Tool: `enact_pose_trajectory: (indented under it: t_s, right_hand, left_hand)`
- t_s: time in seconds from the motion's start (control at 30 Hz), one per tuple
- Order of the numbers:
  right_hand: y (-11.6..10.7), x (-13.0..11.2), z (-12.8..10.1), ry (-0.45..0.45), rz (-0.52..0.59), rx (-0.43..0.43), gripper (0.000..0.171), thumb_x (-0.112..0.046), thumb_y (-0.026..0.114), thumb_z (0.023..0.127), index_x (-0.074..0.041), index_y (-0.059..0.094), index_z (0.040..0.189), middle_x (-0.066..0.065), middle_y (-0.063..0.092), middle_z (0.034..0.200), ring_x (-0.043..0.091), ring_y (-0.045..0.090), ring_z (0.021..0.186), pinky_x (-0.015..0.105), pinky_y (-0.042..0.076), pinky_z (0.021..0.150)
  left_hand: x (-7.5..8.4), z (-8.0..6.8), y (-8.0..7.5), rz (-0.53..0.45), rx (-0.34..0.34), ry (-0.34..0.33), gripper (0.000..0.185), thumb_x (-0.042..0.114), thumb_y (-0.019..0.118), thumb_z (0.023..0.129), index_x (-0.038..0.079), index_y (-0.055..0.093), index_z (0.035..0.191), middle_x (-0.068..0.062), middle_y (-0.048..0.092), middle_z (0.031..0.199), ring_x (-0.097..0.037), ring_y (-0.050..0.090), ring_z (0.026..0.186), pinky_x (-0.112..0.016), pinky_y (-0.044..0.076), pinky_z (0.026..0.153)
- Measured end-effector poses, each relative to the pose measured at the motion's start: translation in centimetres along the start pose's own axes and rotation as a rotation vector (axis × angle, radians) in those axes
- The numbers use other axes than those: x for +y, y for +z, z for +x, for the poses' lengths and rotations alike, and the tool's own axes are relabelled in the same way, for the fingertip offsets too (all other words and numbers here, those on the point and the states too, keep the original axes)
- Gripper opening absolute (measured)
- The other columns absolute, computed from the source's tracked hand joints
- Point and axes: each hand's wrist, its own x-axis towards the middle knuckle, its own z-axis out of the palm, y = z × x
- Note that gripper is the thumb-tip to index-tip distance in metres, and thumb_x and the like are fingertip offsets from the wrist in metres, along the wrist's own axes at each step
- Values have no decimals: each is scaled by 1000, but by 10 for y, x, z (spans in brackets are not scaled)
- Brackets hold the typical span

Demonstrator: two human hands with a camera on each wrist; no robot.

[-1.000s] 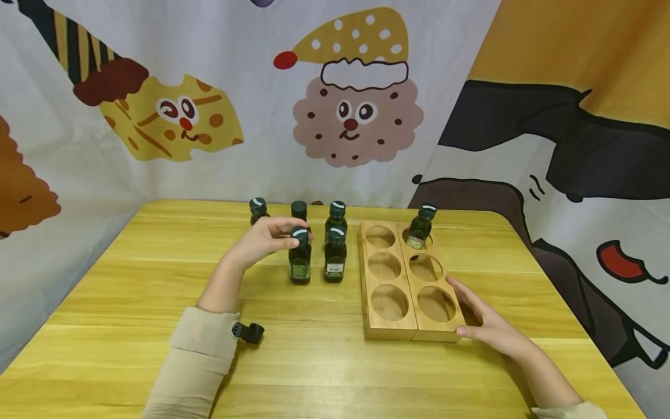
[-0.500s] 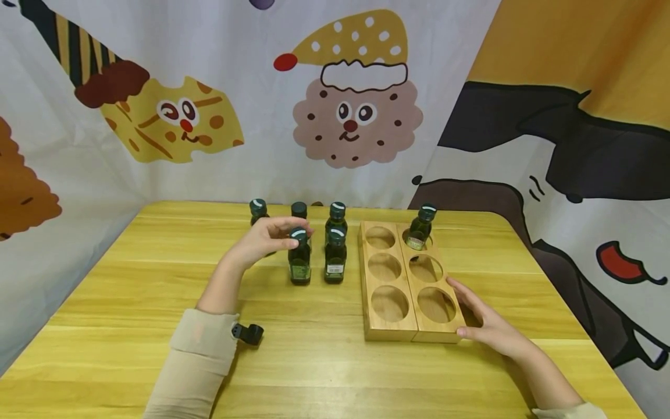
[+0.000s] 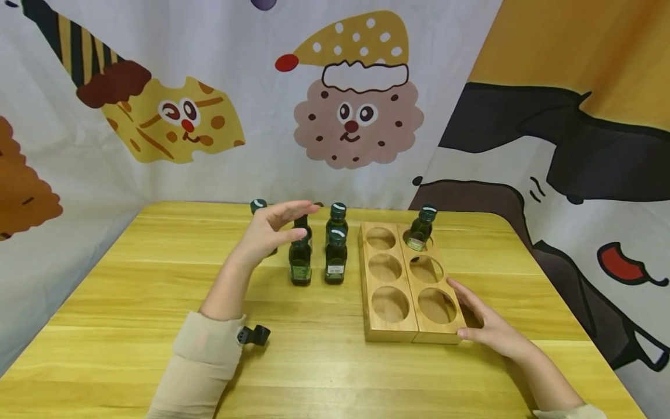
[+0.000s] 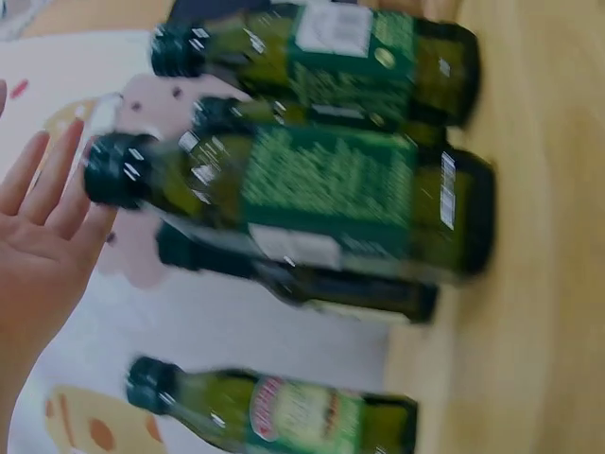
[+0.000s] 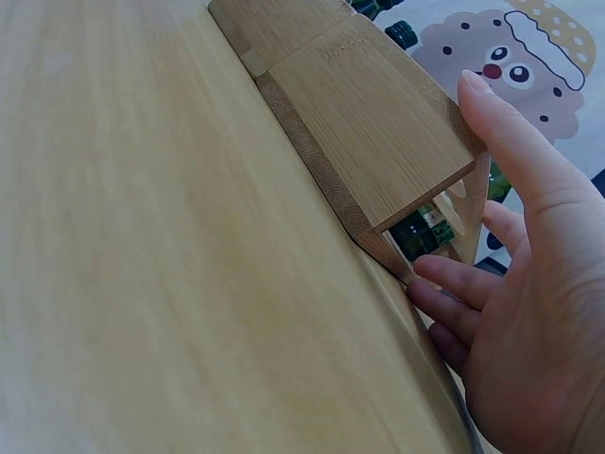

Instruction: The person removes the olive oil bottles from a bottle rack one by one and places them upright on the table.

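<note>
My left hand [image 3: 268,233] hovers with its fingers stretched out and spread from the thumb, just above and behind a small dark-green glass bottle [image 3: 300,265]. In the left wrist view that hand [image 4: 43,255] is clear of the bottle caps, and upright green bottles [image 4: 331,189] stand close together beyond it. Beside the front bottle is another with a white barcode label [image 3: 335,262]. My right hand [image 3: 492,326] rests at the right front corner of a wooden rack [image 3: 389,334], thumb on the corner and loosely bent fingers [image 5: 454,274] along its open side.
Three more bottles stand behind: left [image 3: 259,205], middle [image 3: 302,223] and right [image 3: 338,214]. In the rack's far right hole sits a tilted bottle [image 3: 421,228]; its other round holes hold nothing. A cartoon-printed curtain [image 3: 209,180] hangs behind the wooden table [image 3: 293,372].
My left hand has let go of the front bottle's cap, its fingers spreading and rising. The bottle stays standing where it was. My right hand and the rack have not moved.
</note>
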Motion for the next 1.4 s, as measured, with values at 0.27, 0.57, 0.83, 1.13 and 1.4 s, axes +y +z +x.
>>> enact_pose_trajectory:
  t_s: [0.27, 0.57, 0.83, 1.13, 1.4]
  right_hand:
    - [1, 1, 1, -9, -11, -8, 91, 3, 67, 83, -20, 15, 155, 6, 20, 156, -3, 27, 130, 66, 18, 98]
    - [-1, 3, 0, -2, -21, -4, 91, 1, 67, 83, -21, 16, 155, 14, 24, 153, 2, 32, 129, 51, 24, 102]
    - [-2, 4, 0, -19, -10, -16, 90, 0, 66, 84, -21, 15, 155, 8, 22, 155, 3, 31, 131, 12, 24, 96]
    - [-2, 2, 0, -7, -2, -15, 89, 0, 66, 84, -22, 15, 155, 11, 21, 155, 1, 30, 131, 11, 24, 95]
    - [-1, 1, 1, -1, -15, -15, 89, 0, 66, 84, -22, 16, 155, 11, 20, 156, 0, 28, 130, 52, 23, 103]
  left_hand:
    - [25, 4, 30, -64, -6, 153, 59, 29, 75, 85, -4, 54, 130, -13, 60, 127, -32, 50, 123, -47, 37, 103]
    - [23, 21, 83, -56, -21, 119, 55, 23, 70, 89, -3, 51, 134, -14, 58, 130, -24, 53, 120, -46, 38, 103]
    - [11, 42, 124, -48, 61, 5, 49, 9, 69, 88, 5, 53, 134, -12, 58, 130, -14, 55, 117, -38, 40, 101]
    - [-10, 64, 158, -41, 124, -139, 53, 19, 73, 87, 11, 54, 136, -4, 60, 129, -13, 55, 115, -33, 41, 101]
    - [-21, 84, 174, 57, 178, -149, 54, 22, 73, 87, 11, 54, 136, -3, 60, 128, -14, 54, 118, -24, 39, 100]
